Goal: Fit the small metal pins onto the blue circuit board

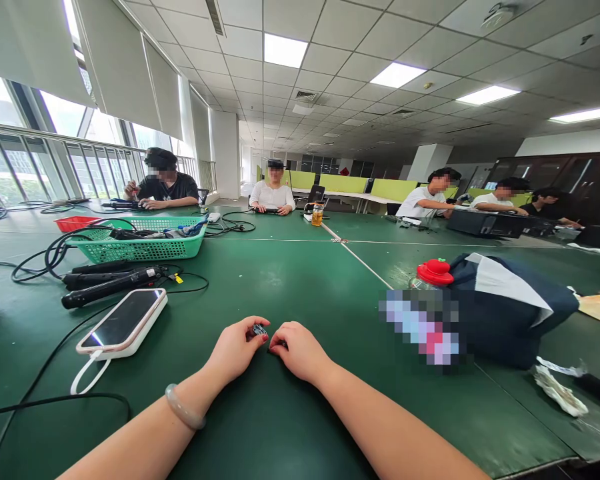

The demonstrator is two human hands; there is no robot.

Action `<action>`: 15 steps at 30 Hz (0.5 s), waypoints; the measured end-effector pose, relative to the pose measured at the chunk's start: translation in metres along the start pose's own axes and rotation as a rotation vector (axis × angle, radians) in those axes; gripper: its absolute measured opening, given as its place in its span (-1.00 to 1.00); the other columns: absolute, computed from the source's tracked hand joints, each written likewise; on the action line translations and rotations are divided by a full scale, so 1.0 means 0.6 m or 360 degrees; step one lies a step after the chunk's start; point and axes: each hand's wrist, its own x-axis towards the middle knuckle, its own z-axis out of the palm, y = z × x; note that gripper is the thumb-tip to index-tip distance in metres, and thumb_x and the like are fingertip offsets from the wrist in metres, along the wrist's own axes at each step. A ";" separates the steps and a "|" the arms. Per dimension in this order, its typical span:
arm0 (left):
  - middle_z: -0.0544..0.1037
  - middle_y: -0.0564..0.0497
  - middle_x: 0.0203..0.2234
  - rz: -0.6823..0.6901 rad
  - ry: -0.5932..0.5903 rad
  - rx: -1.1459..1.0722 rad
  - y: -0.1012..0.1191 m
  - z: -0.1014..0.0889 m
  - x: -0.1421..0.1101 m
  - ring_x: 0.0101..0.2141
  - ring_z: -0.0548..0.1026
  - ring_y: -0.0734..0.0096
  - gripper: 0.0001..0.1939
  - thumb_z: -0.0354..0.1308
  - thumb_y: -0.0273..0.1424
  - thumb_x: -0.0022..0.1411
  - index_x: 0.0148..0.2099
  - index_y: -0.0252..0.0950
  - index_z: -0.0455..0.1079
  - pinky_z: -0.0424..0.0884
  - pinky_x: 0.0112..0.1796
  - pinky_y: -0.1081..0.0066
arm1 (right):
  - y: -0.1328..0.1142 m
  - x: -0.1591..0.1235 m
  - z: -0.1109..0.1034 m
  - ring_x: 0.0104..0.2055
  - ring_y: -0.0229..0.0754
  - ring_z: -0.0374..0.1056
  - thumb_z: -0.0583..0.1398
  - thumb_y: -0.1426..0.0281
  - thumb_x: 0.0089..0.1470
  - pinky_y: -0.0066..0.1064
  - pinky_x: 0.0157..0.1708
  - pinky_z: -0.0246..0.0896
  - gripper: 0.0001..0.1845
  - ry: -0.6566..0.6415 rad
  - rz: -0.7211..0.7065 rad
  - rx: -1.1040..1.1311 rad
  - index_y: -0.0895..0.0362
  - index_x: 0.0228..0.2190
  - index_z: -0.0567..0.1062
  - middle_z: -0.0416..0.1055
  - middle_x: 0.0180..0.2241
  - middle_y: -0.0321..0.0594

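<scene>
Grey-black pc. (259,329), gripped by L hand (237,348), lay just left of R hand (299,348), which was curled, contents unclear; pc.'s long axis couldn't be told.

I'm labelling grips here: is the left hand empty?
No, the left hand holds a small dark object between its thumb and fingers.

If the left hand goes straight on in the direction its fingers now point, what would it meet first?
Most likely the right hand: it is just beyond the left hand, which holds a small dark piece. One view leaves the depth unclear.
</scene>
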 end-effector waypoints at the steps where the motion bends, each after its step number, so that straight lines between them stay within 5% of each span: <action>1: 0.50 0.08 -0.49 -0.0004 0.0007 -0.0003 0.000 0.000 0.000 -0.46 0.42 0.40 -0.67 0.03 -0.31 0.03 -0.14 -0.22 0.41 0.33 -0.36 0.44 | -0.001 0.000 0.000 -0.22 -0.22 0.27 0.18 0.46 0.02 -0.45 -0.21 0.14 -0.90 0.0004 -0.0010 -0.0014 0.11 -0.46 0.51 0.40 -0.38 -0.25; 7: 0.55 0.03 -0.36 0.0002 0.0006 -0.0078 -0.003 0.001 0.002 -0.34 0.47 0.37 -0.65 -0.04 -0.36 0.07 -0.10 -0.22 0.39 0.35 -0.25 0.41 | 0.000 0.000 0.004 -0.26 -0.24 0.26 0.17 0.48 0.03 -0.47 -0.24 0.15 -0.91 0.0040 -0.0083 -0.0126 0.12 -0.47 0.48 0.39 -0.40 -0.27; 15: 0.51 0.08 -0.49 -0.0019 0.0012 0.0041 -0.002 -0.002 0.000 -0.44 0.45 0.38 -0.71 0.05 -0.30 0.00 -0.20 -0.20 0.44 0.33 -0.34 0.43 | 0.002 0.002 0.008 -0.27 -0.25 0.25 0.15 0.48 0.06 -0.47 -0.24 0.15 -0.89 0.0056 -0.0121 -0.0172 0.11 -0.46 0.46 0.38 -0.40 -0.28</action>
